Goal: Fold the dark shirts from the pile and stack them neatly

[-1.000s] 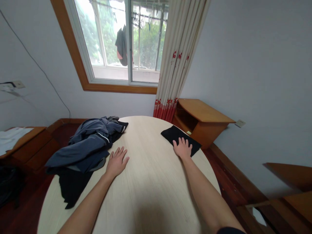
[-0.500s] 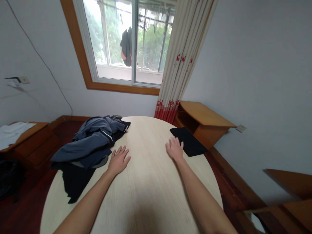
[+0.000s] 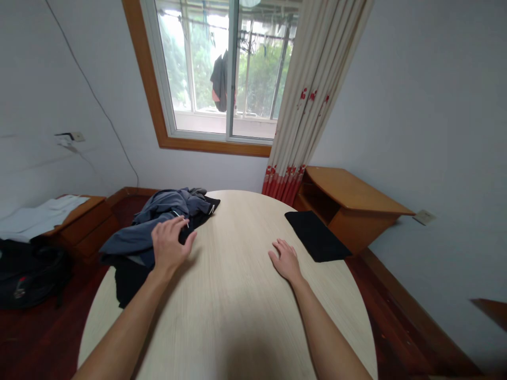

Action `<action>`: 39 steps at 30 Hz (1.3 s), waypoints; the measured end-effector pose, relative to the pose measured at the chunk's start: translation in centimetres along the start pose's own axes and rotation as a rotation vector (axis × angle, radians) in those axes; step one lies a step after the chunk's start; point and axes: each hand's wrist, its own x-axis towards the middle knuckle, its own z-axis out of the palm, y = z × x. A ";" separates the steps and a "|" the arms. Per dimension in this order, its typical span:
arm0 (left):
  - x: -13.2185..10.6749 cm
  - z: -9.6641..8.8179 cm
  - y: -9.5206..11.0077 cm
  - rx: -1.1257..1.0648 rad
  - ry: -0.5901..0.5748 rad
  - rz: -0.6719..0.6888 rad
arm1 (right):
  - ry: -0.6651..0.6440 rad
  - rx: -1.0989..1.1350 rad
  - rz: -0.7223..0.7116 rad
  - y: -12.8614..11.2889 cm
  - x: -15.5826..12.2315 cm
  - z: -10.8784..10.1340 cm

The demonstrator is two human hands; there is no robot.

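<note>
A heap of dark blue-grey and black clothes [image 3: 130, 240] lies on the left side of the round wooden table [image 3: 245, 295]. My left hand [image 3: 170, 245] is over the heap's right edge, fingers apart and bent a little; whether it touches the cloth I cannot tell. My right hand [image 3: 285, 261] rests low over the tabletop with its fingers apart and nothing in them. Beyond it, at the table's right edge, a folded black cloth [image 3: 317, 236] lies flat, apart from the hand.
A wooden cabinet [image 3: 356, 190] stands behind the table's right edge, beside a long curtain [image 3: 312, 100]. To the left are a low wooden drawer unit [image 3: 93, 221] with white cloth [image 3: 43, 216] on top and a black bag [image 3: 31, 274] on the floor.
My left hand has lifted off the tabletop and moved left to the clothes heap. My right hand has drawn back from the folded black cloth. The camera view has turned slightly left.
</note>
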 end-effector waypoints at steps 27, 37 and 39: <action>-0.2 -0.5 6.3 -0.512 -1.306 0.488 | -0.398 1.168 -0.041 -2.4 -1.4 -0.1; -3.4 5.1 5.2 -0.091 -0.927 0.378 | -0.376 1.148 -0.021 -1.9 -1.6 -0.1; -4.5 5.6 5.2 -0.064 -0.873 0.376 | -0.386 1.140 -0.019 -1.8 -1.5 -0.1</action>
